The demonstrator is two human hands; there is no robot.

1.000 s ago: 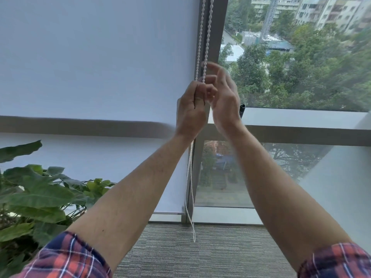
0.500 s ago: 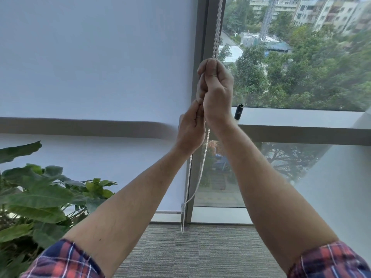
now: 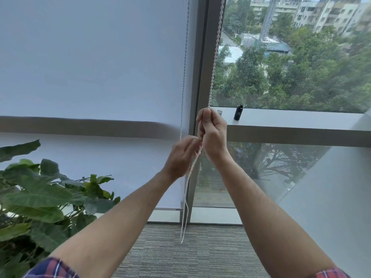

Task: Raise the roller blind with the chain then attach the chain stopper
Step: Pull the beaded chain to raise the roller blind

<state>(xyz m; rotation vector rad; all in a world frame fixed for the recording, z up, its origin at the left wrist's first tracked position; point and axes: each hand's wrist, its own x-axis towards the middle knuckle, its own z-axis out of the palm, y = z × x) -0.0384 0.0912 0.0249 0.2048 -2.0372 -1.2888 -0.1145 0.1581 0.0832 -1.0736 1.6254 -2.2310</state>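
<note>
Behind the glass are trees and buildings; the white roller blind covers the left window down to near the floor. The right hand grips the bead chain in a fist, and the blurred left hand seems to pinch it lower. The chain is light, flexible and probably slippery, so a full fist holds best.

Your inventory: hands, two – left hand, right hand. Bead chain, one loop, two strands. Roller blind, one. Potted plant, one. Black cylinder on ledge, one; small clear cylinder, one.
</note>
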